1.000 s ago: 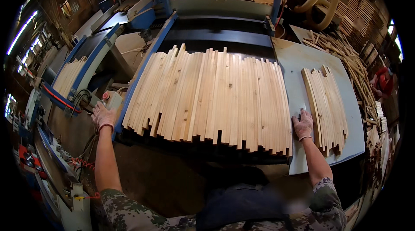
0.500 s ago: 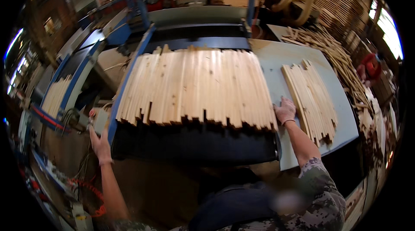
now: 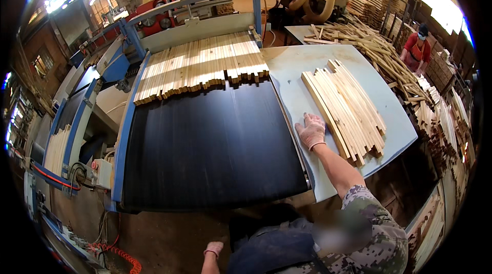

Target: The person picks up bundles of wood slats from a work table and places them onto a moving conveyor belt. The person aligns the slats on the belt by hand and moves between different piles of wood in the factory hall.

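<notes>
My right hand (image 3: 311,131), in a pale glove, rests open on the blue-grey side table (image 3: 287,61), fingers spread, with nothing in it. Just right of it lies a batch of wooden strips (image 3: 346,112), side by side with uneven ends. My left hand (image 3: 213,248), gloved too, hangs low in front of the belt's near edge; its fingers look curled in, and nothing shows in them. A wide row of wooden strips (image 3: 200,65) sits on the far part of the black conveyor belt (image 3: 210,146), under the blue-framed machine's crossbar (image 3: 189,3).
A grey control box with a red button (image 3: 101,172) stands at the belt's left. Farther left, a second conveyor (image 3: 72,107) carries strips. Loose wood (image 3: 379,56) is heaped behind the side table. A person in red (image 3: 416,51) stands at the far right. An orange coiled hose (image 3: 130,261) hangs lower left.
The wide row of strips has travelled away along the belt toward the machine. My left hand has left the control box and dropped to my front. My right hand stays on the side table.
</notes>
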Demonstrator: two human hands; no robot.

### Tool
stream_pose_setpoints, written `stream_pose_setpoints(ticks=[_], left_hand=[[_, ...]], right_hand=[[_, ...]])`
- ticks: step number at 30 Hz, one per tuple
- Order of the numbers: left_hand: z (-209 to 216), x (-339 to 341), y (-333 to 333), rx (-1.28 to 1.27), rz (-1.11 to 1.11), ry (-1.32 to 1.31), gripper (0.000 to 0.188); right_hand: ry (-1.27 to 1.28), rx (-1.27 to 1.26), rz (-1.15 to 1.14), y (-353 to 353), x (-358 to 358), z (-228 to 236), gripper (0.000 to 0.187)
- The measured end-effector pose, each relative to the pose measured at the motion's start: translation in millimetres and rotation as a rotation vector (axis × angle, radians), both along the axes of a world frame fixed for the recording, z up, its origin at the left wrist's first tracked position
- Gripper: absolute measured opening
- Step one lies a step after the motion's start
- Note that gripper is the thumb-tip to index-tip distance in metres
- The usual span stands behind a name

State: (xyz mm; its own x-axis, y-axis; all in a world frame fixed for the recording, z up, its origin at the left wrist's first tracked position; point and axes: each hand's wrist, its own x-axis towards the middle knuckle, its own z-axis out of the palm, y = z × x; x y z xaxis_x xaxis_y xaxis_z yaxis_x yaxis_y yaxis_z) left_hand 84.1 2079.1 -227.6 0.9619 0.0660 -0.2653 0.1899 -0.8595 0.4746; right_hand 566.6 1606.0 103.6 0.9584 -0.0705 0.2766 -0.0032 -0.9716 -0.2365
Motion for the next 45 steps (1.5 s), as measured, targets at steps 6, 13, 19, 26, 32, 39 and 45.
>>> stream_pose_setpoints(ticks=[6,13,19,26,32,39,45], left_hand=[[-6,-33,-69,0.166,-0.163,0.883,0.032],[-6,-65,-99,0.198,0.019,0.712,0.024],[60,5,-103,0.123,-0.071,0.765,0.031],[-59,-19,-116,0.027,0.359,0.683,0.036],[-25,-27,-131,0.026,0.129,0.814,0.042],[-35,-46,-104,0.011,0.093,0.857,0.047],[-27,-43,-108,-0.007,0.198,0.826,0.040]], right_hand=[[-0.075,0.032,0.010,-17,4,-9,0.063],[-0.175,-0.002,0.089,-3,15,-30,0.051],[-0.178,-0.077,0.111,-57,32,-62,0.048],[-0.122,-0.038,0.156,-36,41,-61,0.048],[-0.200,-0.045,0.157,-4,28,-30,0.045],[-0.133,0.011,0.087,-13,13,-24,0.051],[-0.129,0.010,0.079,-12,13,-23,0.052]])
